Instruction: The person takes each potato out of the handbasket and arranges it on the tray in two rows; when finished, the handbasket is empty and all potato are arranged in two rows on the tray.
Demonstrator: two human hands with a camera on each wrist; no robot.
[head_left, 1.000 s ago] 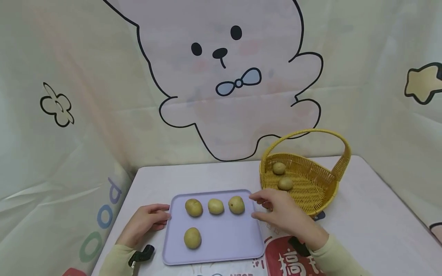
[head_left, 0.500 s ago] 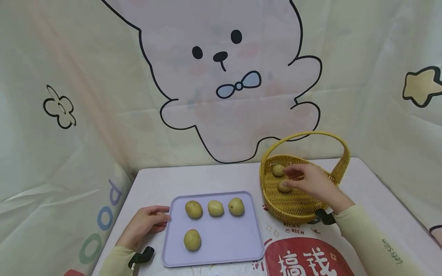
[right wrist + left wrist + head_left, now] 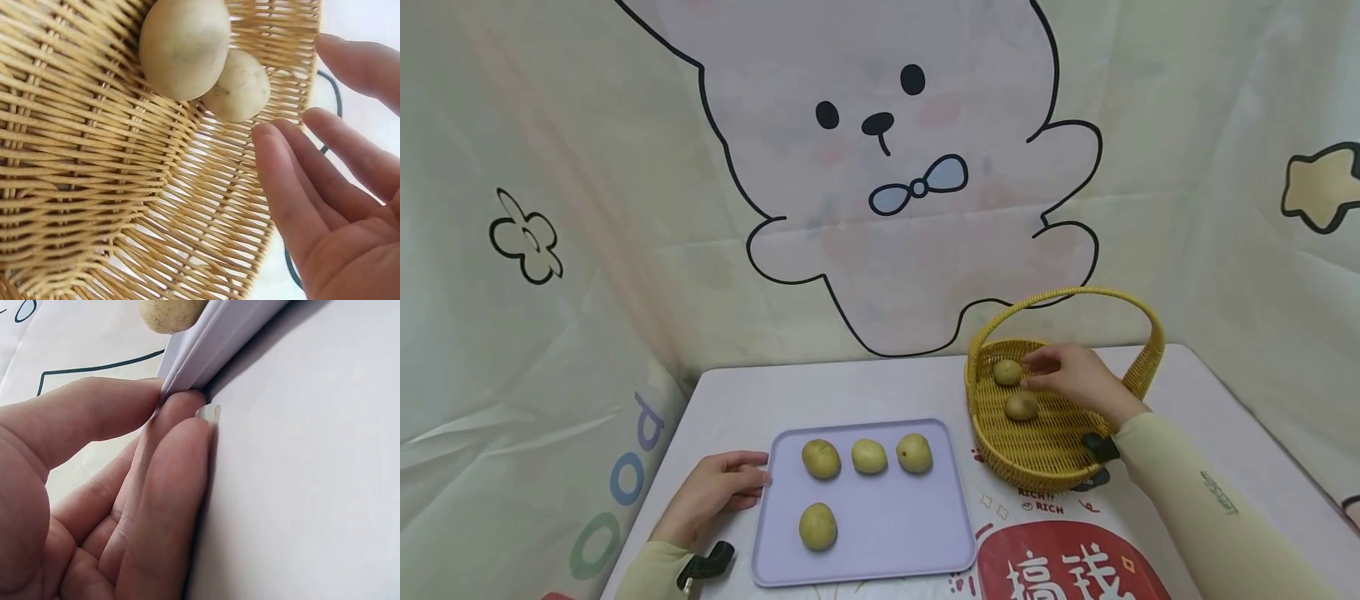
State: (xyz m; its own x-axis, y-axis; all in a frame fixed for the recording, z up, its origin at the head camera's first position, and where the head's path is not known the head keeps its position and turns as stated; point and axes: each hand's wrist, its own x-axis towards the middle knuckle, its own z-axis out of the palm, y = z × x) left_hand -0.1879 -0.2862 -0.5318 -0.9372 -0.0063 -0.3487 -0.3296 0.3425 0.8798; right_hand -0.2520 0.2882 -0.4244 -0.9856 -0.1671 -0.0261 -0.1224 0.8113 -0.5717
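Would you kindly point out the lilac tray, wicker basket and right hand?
Lilac tray (image 3: 887,521): head view, on its bare flat floor.
Wicker basket (image 3: 1045,446): head view, on its woven floor.
Right hand (image 3: 1075,379): head view, on the hand's middle.

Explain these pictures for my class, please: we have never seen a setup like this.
No machine is at work here, just a person's bare left hand and right hand. The wide view is taken from the person's head, looking forward and down; the two close-ups are taken from the wrists. On the white table lie a purple tray with four potatoes and, to its right, a yellow wicker basket with two more inside. The left hand touches the tray's edge; whether it pinches it is hard to tell. The right hand is over the basket, close to the potatoes there, holding nothing.
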